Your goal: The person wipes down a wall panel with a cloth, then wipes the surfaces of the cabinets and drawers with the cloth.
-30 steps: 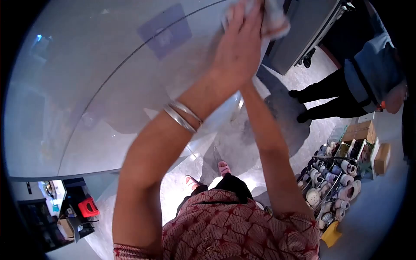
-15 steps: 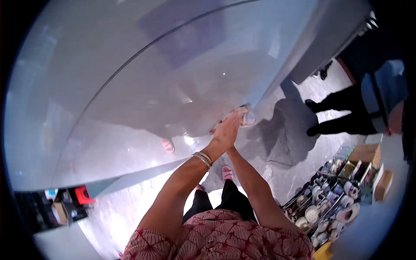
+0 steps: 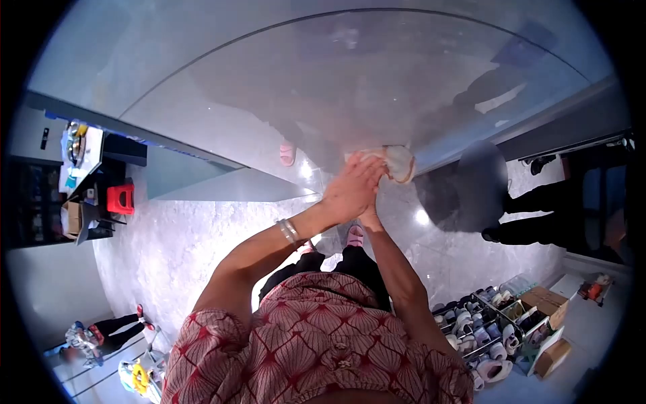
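Both hands meet at the lower part of a large glossy pale panel [image 3: 316, 87]. My left hand [image 3: 353, 185], with bracelets at its wrist, lies with fingers outstretched across my right hand [image 3: 370, 214]. The right hand is mostly hidden beneath it, with only the wrist side plain to see. A whitish cloth with a brownish edge [image 3: 402, 163] is pressed against the panel under the hands, its loose end sticking out to the right of the fingers. How the right fingers grip it is largely covered.
A shoe rack [image 3: 481, 330] full of shoes stands at lower right beside cardboard boxes [image 3: 545, 303]. Another person's dark-trousered legs [image 3: 538, 215] are at right. On the left are a red stool [image 3: 120, 198] and a cluttered table [image 3: 94, 158]. A further person [image 3: 101, 337] is at lower left.
The view has swung, bringing more of the left side of the room into sight. My hands and the cloth have shifted along the panel, and the left fingers now show more plainly.
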`<action>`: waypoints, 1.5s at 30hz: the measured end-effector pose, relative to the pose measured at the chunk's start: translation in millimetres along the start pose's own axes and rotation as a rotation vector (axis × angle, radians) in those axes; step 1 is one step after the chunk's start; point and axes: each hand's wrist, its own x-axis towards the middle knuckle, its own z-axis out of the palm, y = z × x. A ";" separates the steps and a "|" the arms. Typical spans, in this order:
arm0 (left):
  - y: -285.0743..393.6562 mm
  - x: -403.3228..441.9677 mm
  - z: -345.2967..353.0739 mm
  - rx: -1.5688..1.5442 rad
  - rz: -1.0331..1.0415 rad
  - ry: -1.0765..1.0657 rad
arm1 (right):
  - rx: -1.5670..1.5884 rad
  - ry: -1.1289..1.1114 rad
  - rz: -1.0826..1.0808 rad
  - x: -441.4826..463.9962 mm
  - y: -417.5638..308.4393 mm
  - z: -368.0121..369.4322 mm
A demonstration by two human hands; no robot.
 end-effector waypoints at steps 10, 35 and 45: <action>-22.0 -101.5 -99.0 -0.127 -0.319 0.515 | -0.318 -0.061 -1.148 -66.0 -174.6 60.9; -18.5 -102.0 95.3 -0.711 -0.640 0.063 | -1.404 -0.749 -1.578 43.6 -79.5 -10.5; 18.6 -46.4 3.1 -0.768 -0.493 0.576 | -0.494 -0.910 -0.918 45.0 -164.6 -60.8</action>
